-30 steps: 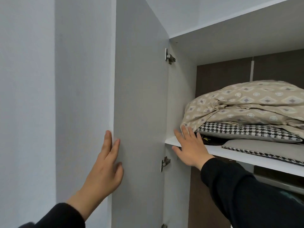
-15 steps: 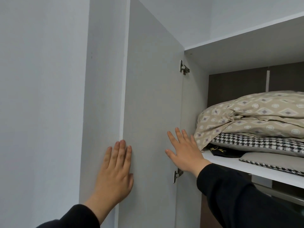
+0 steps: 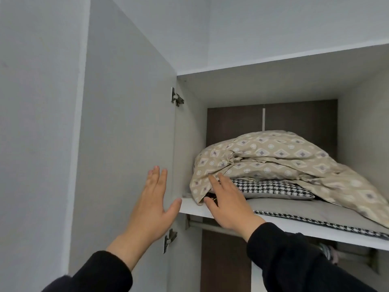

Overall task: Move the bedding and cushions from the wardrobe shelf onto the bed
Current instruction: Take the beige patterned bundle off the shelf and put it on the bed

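Observation:
A folded beige quilt (image 3: 273, 159) with a diamond pattern lies on top of a pile on the white wardrobe shelf (image 3: 189, 207). Under it sits a black-and-white houndstooth cushion (image 3: 271, 187), and below that a flat grey cushion (image 3: 294, 209) with houndstooth edging. My right hand (image 3: 227, 204) is spread flat at the pile's left end, fingertips touching the quilt's hanging corner. My left hand (image 3: 153, 205) is open, fingers apart, against the inner face of the open door near its hinge edge. The bed is out of view.
The grey wardrobe door (image 3: 126, 144) stands open on my left, with two metal hinges (image 3: 176, 100). A hanging rail (image 3: 210, 225) runs under the shelf, with clothes at lower right (image 3: 328, 251). Something dark is tucked under the quilt's corner (image 3: 211, 196).
My left hand moved right across the door toward its hinge edge. My right hand went from the door's inner face to the left end of the pile. The view shifted right.

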`<state>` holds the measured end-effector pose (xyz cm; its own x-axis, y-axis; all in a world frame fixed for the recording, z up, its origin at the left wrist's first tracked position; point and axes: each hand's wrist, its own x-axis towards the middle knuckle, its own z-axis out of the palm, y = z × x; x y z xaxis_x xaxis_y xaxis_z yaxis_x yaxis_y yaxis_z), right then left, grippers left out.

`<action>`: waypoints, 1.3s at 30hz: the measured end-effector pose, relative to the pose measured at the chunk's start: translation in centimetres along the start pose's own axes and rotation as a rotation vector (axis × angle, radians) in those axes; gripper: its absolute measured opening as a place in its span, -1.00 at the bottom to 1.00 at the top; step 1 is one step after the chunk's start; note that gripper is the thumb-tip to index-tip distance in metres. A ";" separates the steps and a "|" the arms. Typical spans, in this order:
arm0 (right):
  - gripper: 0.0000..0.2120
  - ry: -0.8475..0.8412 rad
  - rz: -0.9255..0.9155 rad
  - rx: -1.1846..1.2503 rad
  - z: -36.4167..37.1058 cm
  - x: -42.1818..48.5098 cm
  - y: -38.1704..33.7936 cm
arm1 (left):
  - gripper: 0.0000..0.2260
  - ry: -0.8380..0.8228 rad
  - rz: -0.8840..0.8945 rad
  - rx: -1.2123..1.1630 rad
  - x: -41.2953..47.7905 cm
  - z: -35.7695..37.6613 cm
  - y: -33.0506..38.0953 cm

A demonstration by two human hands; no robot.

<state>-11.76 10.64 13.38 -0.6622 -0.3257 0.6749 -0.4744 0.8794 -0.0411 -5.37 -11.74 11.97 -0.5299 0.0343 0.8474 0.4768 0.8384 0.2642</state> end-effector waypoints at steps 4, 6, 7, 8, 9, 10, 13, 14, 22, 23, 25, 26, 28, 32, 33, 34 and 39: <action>-0.35 0.064 0.138 -0.089 -3.8 -1.7 4.7 | -0.29 0.065 0.010 -0.088 3.3 3.7 1.4; -0.35 0.099 0.182 -0.152 -5.6 -2.5 6.8 | -0.29 0.063 0.044 -0.142 4.9 5.5 2.6; -0.35 0.115 0.198 -0.192 -6.4 -3.1 7.9 | -0.30 0.056 0.065 -0.168 5.6 6.4 3.5; -0.35 0.127 0.207 -0.223 -7.2 -3.5 9.0 | -0.31 0.053 0.086 -0.191 6.4 7.3 4.4; -0.36 0.135 0.213 -0.250 -7.9 -3.8 10.0 | -0.31 0.050 0.102 -0.210 7.1 8.1 5.1; -0.36 0.143 0.222 -0.274 -8.5 -4.1 11.0 | -0.32 0.044 0.118 -0.226 7.8 9.0 5.9; -0.35 0.170 0.256 -0.316 -10.4 -4.2 14.5 | -0.32 0.030 0.161 -0.249 9.9 12.1 7.9; -0.35 0.184 0.263 -0.324 -10.9 -4.1 15.7 | -0.32 0.028 0.171 -0.260 10.7 13.2 8.5; -0.33 0.310 0.274 -0.291 -12.0 1.3 23.6 | -0.34 0.119 0.202 -0.183 18.0 19.4 10.2; -0.33 0.322 0.270 -0.289 -11.9 2.4 24.3 | -0.34 0.135 0.196 -0.159 19.1 19.7 9.8; -0.33 0.337 0.274 -0.295 -11.6 4.4 25.6 | -0.34 0.150 0.166 -0.101 21.1 20.3 8.9; -0.33 0.335 0.276 -0.289 -11.3 5.4 26.2 | -0.34 0.155 0.141 -0.069 22.0 20.7 8.2; -0.33 0.318 0.283 -0.284 -11.0 7.1 27.0 | -0.33 0.150 0.087 -0.027 23.4 21.4 6.8; -0.33 0.276 0.291 -0.285 -10.5 10.2 28.3 | -0.30 0.127 -0.050 0.019 25.3 23.7 3.4; -0.33 0.263 0.294 -0.295 -10.2 10.9 28.8 | -0.28 0.117 -0.083 0.035 25.9 24.5 2.5; -0.32 0.249 0.303 -0.306 -10.0 11.6 29.2 | -0.25 0.099 -0.121 0.053 26.5 25.3 1.6; -0.25 0.172 0.440 -0.292 -8.8 16.1 31.1 | -0.17 -0.085 -0.484 -0.063 30.8 28.7 -2.8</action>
<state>-32.05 35.86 29.43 -0.6456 0.1345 0.7517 0.0229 0.9873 -0.1571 -43.22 2.58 24.12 -0.7554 -0.3045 0.5802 0.2015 0.7346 0.6479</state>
